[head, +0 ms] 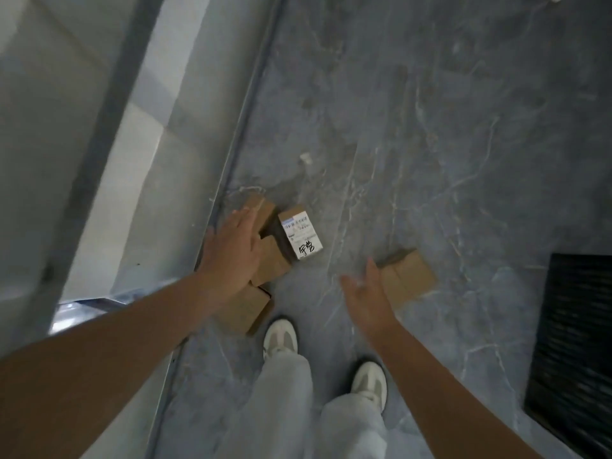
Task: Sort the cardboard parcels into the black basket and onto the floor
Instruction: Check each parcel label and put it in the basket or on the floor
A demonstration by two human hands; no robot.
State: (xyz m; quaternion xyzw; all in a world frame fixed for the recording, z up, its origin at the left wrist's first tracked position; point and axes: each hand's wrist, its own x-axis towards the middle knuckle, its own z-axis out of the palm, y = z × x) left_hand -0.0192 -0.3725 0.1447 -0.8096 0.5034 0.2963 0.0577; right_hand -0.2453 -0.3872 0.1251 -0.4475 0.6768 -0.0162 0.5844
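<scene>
Grey marbled floor (430,127) bears cardboard parcels (409,276) (one labelled) and black basket (576,342).
</scene>
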